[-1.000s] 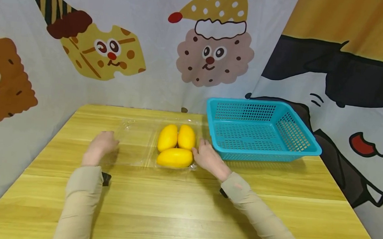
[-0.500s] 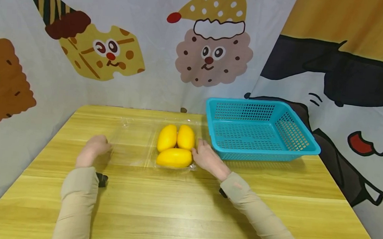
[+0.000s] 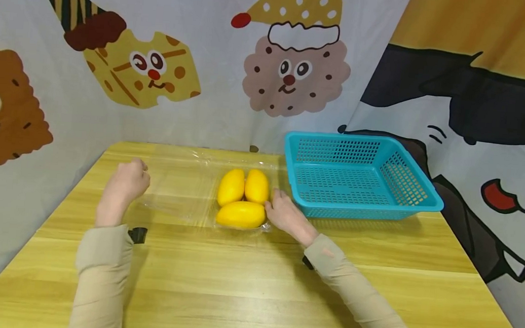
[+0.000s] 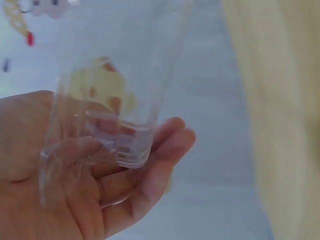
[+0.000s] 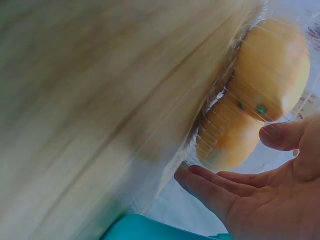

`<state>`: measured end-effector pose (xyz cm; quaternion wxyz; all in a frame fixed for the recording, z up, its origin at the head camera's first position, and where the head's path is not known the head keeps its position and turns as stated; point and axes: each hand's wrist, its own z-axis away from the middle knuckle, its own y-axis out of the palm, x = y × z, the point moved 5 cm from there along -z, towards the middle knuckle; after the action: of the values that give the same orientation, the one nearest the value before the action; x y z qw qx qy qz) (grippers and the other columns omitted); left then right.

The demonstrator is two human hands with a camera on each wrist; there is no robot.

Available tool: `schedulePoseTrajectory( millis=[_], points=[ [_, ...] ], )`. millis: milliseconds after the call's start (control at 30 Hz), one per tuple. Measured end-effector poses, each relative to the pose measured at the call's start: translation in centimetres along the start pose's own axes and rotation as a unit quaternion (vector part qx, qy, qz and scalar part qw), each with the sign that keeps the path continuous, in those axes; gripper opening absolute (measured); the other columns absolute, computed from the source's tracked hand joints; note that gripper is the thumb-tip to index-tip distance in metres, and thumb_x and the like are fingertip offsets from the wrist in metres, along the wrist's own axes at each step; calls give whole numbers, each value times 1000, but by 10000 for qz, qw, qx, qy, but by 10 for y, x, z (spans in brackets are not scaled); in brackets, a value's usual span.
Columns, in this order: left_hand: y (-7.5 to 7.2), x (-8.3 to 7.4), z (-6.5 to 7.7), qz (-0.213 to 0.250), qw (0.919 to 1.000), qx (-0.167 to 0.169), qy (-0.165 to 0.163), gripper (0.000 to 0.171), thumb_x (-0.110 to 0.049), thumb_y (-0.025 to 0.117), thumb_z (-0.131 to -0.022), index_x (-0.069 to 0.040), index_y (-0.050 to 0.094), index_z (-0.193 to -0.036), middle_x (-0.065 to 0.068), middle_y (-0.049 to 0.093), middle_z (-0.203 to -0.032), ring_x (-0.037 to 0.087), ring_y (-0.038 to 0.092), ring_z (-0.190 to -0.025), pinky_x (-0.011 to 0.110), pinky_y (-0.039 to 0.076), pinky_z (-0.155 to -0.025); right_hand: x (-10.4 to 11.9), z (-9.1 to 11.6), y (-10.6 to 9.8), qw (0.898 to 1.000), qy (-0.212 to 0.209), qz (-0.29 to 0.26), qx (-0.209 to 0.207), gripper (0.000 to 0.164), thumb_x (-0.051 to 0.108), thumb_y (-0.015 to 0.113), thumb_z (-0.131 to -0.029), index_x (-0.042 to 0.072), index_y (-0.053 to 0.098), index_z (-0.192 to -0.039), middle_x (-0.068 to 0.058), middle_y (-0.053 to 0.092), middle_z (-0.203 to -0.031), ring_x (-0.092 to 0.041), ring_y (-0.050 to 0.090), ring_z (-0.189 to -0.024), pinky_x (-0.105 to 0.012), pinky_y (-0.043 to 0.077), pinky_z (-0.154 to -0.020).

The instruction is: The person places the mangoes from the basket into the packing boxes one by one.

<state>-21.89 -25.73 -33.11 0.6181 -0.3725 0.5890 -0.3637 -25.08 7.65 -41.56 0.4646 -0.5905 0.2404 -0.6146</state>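
A clear plastic clamshell box (image 3: 215, 221) lies opened out on the table, its hinged lid (image 3: 174, 188) to the left. Three yellow mangoes (image 3: 241, 214) sit in its base, two standing lengthwise behind one lying crosswise. My left hand (image 3: 126, 182) grips the lid's left edge; in the left wrist view the fingers (image 4: 135, 195) curl around the transparent rim. Against the base's right side rests my right hand (image 3: 286, 214). Its fingers (image 5: 215, 187) are fairly straight along the outer wall, and the thumb (image 5: 280, 136) lies near the rim beside the mangoes.
A blue-green plastic basket (image 3: 360, 211) stands at the back right, close beside my right hand. The wooden table (image 3: 235, 294) ends at a cartoon-printed cloth (image 3: 210, 125) behind and at the sides.
My left hand moves left, then upward and away from me, and the lid's free edge tilts up with it. The right hand, mangoes and basket stay in place.
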Motion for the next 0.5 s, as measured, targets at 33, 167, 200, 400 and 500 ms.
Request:
schedulePoseTrajectory(
  millis=[33,167,200,400,500],
  points=[
    [-3,-6,2,3,10000,-63,24,41,-4,27,-91,16,46,-122,7,44,-56,10,20,-44,23,24,-40,0,0,0,10000,-3,-9,-3,62,31,38,-101,-5,20,-148,-25,32,-149,-34,35,-138,-47,35,-113],
    [-15,-28,9,2,9997,-178,150,49,-5,28,-90,14,40,-133,4,41,-48,10,20,-44,25,25,-41,2,1,-1,10000,-32,-39,-27,60,30,40,-101,-5,24,-147,-24,36,-147,-33,41,-133,-47,39,-110],
    [-16,-34,11,11,9997,-164,172,49,-6,28,-90,14,40,-134,2,40,-47,11,20,-44,25,25,-41,2,2,-1,10000,-60,-42,-42,59,30,41,-101,-5,25,-146,-24,38,-146,-32,44,-131,-46,41,-109],
    [-24,-69,25,92,9990,-167,399,51,-8,29,-92,11,38,-138,0,38,-46,10,21,-41,23,23,-39,7,1,-1,9994,-300,14,-198,49,25,42,-100,-4,37,-140,-22,50,-134,-26,55,-108,-43,51,-94],
    [-23,-85,31,137,9976,-351,587,51,-7,31,-91,12,40,-137,1,40,-45,10,22,-40,21,24,-37,9,2,0,9991,-361,16,-232,47,23,43,-100,-4,40,-137,-22,52,-130,-26,57,-103,-42,53,-88]
  ],
)
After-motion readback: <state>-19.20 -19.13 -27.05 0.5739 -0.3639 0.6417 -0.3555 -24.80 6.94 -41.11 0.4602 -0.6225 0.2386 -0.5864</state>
